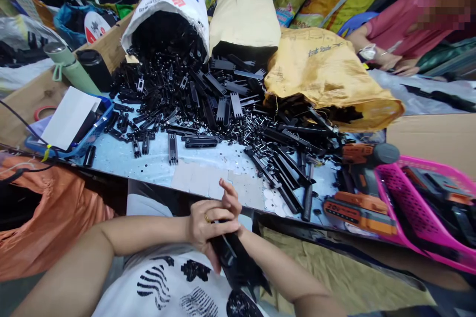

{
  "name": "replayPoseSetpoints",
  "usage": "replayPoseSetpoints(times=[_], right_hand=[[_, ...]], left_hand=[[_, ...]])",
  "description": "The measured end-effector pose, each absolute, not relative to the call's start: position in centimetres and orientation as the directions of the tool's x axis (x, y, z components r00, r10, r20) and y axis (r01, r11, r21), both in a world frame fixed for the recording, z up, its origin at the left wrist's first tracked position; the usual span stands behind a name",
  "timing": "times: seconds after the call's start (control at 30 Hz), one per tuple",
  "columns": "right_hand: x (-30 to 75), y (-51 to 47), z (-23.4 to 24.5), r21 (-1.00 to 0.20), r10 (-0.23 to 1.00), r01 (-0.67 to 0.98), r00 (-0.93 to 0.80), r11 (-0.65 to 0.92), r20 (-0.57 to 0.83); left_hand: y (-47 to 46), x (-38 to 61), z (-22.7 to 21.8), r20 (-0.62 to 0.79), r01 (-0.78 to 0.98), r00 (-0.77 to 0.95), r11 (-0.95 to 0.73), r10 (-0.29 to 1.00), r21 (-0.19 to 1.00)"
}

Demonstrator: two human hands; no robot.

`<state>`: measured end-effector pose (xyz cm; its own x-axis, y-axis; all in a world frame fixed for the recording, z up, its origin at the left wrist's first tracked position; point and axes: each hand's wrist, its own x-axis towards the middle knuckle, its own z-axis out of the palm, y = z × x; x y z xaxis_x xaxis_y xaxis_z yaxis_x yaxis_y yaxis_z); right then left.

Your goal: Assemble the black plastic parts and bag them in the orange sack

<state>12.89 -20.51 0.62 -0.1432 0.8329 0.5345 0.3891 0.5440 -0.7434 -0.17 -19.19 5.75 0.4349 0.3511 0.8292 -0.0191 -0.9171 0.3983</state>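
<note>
My left hand (206, 225), with a ring on one finger, is closed over a black plastic part (236, 260) held close to my chest, below the table edge. My right hand (231, 201) sits just behind it, fingers partly lifted, gripping the top of the same black part. On the light blue table (201, 166) ahead lies a big heap of black plastic comb-like pieces (208, 99), spilling from a white sack (174, 0), a cream sack (243, 10) and a yellow sack (327, 74).
An orange cordless drill (359, 178) lies at the table's right, beside a pink plastic basket (420, 203). A blue tray with a white sheet (69, 119) and a green bottle (72, 69) stand on the left. Another person in a pink top (401, 27) works at the far right.
</note>
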Motion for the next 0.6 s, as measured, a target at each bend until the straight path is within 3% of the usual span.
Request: replayPoseSetpoints(times=[0.07, 0.1, 0.17, 0.23, 0.33, 0.43, 0.53, 0.6], right_hand=[[14.3, -17.0, 0.0, -0.728, 0.811, 0.447, 0.008, 0.520, 0.585], [15.4, -14.9, 0.2, -0.705, 0.805, 0.485, 0.001, 0.518, 0.593], [18.0, -10.1, 1.0, -0.683, 0.850, 0.595, 0.000, 0.424, 0.527], [20.0, -5.2, 2.1, -0.703, 0.904, 0.674, 0.124, 0.227, 0.410], [20.3, 1.4, 3.5, -0.611, 0.949, 0.791, 0.219, -0.037, 0.227], [18.7, 6.0, 4.0, -0.484, 0.942, 0.858, 0.287, -0.171, 0.176], [18.1, 8.3, 3.9, -0.587, 0.915, 0.777, 0.376, -0.226, 0.146], [18.5, 8.6, 3.6, -0.681, 0.907, 0.696, 0.407, -0.228, 0.112]], left_hand=[[-16.9, -0.5, 3.6, 0.839, 0.159, 0.480, -0.966, 0.256, 0.204], [-15.5, -0.8, 2.5, 0.814, 0.250, 0.532, -0.962, 0.234, 0.112], [-12.1, -1.7, 0.7, 0.672, 0.393, 0.682, -0.919, 0.287, -0.006], [-8.8, -2.4, -0.6, 0.493, 0.475, 0.780, -0.877, 0.385, -0.067], [-4.8, -2.4, -1.0, 0.326, 0.560, 0.791, -0.827, 0.518, -0.045], [-2.5, -2.0, -0.1, 0.263, 0.657, 0.726, -0.754, 0.635, 0.007], [-1.1, -3.4, 1.3, 0.274, 0.762, 0.605, -0.643, 0.748, 0.073], [0.2, -5.9, 2.0, 0.277, 0.904, 0.359, -0.406, 0.891, 0.134]])
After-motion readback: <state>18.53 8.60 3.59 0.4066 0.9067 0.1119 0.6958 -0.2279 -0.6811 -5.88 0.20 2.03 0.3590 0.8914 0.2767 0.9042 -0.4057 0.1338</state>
